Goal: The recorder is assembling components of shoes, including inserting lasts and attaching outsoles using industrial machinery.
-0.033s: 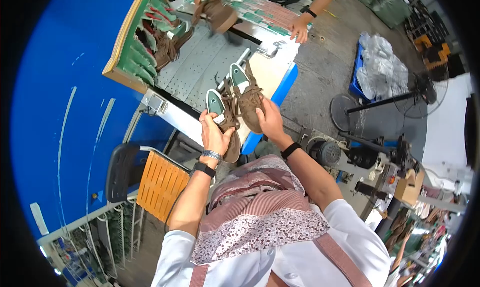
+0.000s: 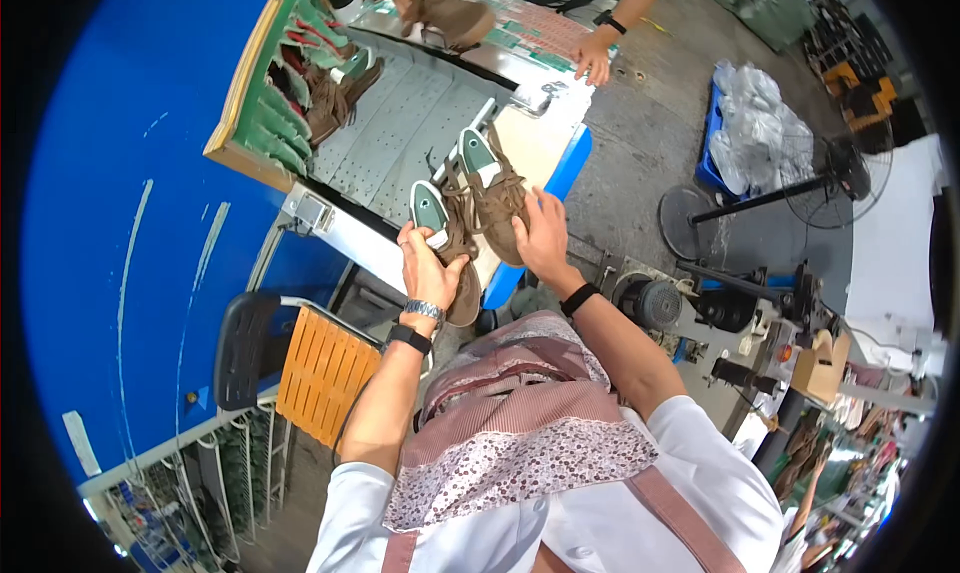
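Two brown lace-up shoes with green inner linings and white collar edges are side by side in front of me, toes toward me. My left hand (image 2: 428, 273) is closed on the left shoe (image 2: 461, 298), thumb across its upper near the toe. At the right shoe (image 2: 497, 211), my right hand (image 2: 543, 241) has its thumb against the toe and its fingers along the outer side. Loose laces hang between the shoes. Under and behind them lies a pale board with a blue edge (image 2: 572, 173).
Across the grey perforated conveyor (image 2: 375, 138), a co-worker's hand holds another brown shoe (image 2: 452, 18). More shoes lie by the green-flapped opening (image 2: 285, 123). A slatted chair (image 2: 325, 373) stands left. Rightward are a fan (image 2: 850, 173), a blue crate of clear plastic bags (image 2: 765, 123) and machinery (image 2: 655, 301).
The co-worker's shoe has shifted slightly to the right and tilted. Fingers of my right hand have straightened a little beside the right shoe. My left hand stays in place.
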`<state>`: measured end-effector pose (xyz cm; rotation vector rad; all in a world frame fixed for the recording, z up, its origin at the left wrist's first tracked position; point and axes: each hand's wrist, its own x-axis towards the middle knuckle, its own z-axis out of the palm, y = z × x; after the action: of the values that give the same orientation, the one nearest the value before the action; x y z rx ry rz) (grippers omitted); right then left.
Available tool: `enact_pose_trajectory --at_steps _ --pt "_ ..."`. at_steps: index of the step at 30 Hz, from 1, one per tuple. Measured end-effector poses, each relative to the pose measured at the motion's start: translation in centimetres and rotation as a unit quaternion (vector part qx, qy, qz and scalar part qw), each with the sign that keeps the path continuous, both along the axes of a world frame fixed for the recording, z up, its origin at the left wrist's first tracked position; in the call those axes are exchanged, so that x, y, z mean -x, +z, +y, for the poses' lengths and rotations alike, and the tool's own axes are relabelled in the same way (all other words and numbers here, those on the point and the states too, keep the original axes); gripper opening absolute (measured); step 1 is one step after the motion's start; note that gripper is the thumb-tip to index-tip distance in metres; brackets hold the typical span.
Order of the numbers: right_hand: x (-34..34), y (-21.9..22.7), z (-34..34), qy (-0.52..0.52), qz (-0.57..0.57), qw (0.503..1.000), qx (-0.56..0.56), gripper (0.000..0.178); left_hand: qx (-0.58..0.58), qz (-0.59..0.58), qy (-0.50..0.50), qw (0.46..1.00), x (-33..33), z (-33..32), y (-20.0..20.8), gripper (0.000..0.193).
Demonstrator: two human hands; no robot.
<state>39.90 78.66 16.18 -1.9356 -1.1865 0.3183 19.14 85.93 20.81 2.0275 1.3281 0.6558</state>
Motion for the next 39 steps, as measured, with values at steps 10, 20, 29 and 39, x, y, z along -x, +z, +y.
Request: enact_pose_trajectory --at_steps 10,20,29,39 --pt "-0.5 6.6 4.0 0.107 -0.037 0.993 0.042 0.062 -0.041 0.028 0.019 0.999 -0.6 -0.5 -0.2 0.069" --pt "1.4 4.6 3.6 0.032 -0.041 0.998 -0.031 0.056 -0.007 0.011 0.065 0.998 -1.4 -1.3 -0.4 0.074" --pt "1.1 3.3 5.2 -0.027 0.019 0.993 0.114 0.094 -0.108 -0.033 0.065 0.991 -1.1 -2.7 -1.0 0.057" --pt "1.4 2.8 1.2 -0.026 0.001 1.0 0.006 0.081 -0.114 -0.064 0.069 0.989 -1.0 -2.3 -0.7 0.051"
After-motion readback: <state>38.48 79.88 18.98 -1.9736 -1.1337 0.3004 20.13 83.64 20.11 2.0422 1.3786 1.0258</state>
